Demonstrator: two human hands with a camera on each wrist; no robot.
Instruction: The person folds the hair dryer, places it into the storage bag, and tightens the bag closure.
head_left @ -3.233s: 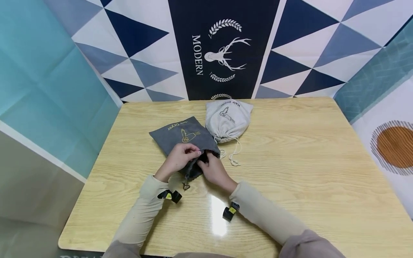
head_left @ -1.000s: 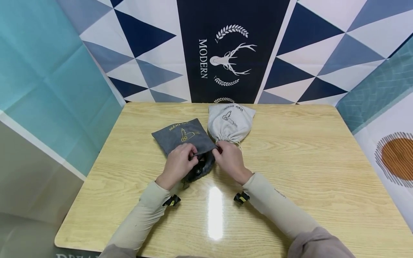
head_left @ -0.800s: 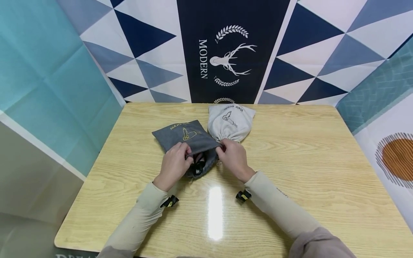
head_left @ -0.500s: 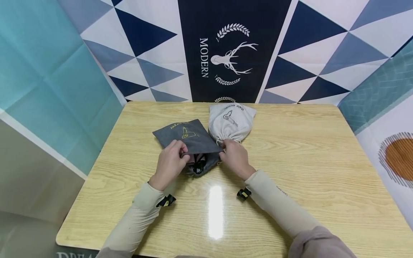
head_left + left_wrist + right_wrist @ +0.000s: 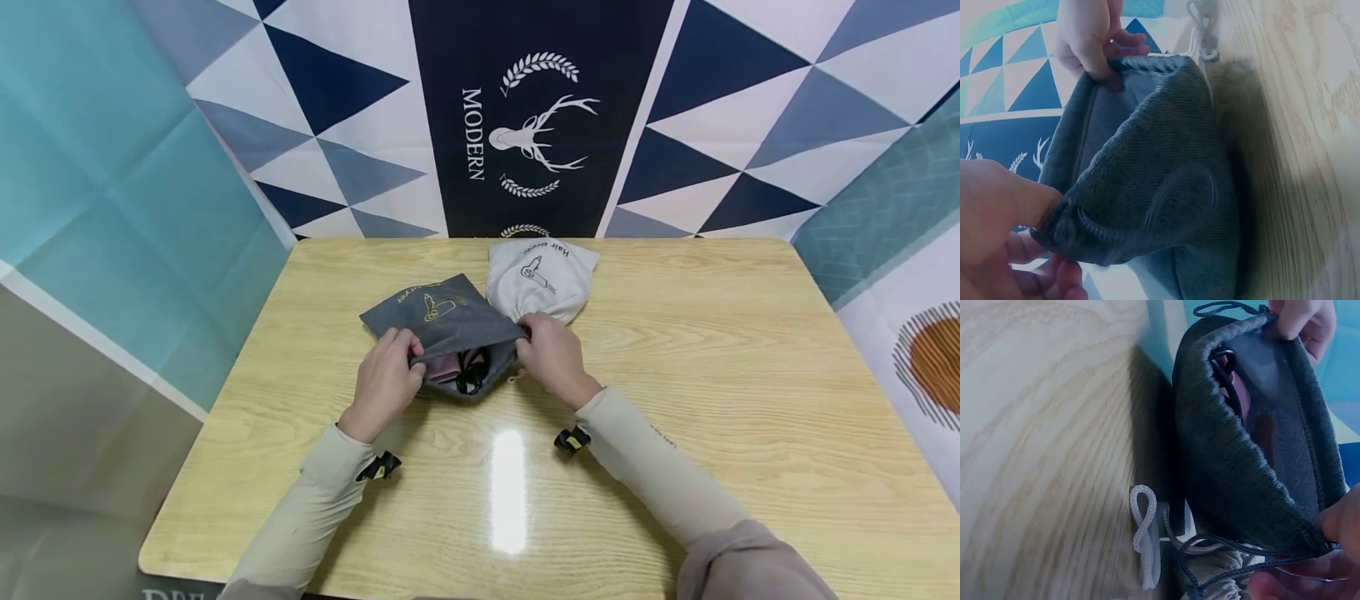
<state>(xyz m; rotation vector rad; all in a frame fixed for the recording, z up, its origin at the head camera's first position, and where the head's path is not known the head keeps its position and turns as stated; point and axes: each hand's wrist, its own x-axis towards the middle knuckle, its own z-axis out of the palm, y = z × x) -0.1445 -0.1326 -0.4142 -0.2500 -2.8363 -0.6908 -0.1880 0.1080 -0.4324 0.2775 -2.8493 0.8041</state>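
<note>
A dark grey drawstring bag [image 5: 442,315] with a yellow hair dryer print lies on the table, its mouth held wide toward me. My left hand [image 5: 384,379] pinches the left corner of the mouth. At the right corner, my right hand [image 5: 553,354] pinches the rim. Inside, a black cord [image 5: 472,372] and something pink [image 5: 444,367] show; the rest of the contents is hidden. The right wrist view also shows the cord [image 5: 1227,378] within the mouth, and a dark drawstring [image 5: 1241,570] hanging by my right fingers.
A white drawstring bag [image 5: 542,279] with a hair dryer print lies just behind my right hand, beside the grey bag. Its white cord [image 5: 1145,534] trails on the wooden table [image 5: 712,400]. A patterned wall covering [image 5: 540,125] rises along the table's back edge.
My right hand has come out of the grey bag and grips its rim. Both hands have moved apart, spreading the mouth wider, so the black cord and pink thing inside now show.
</note>
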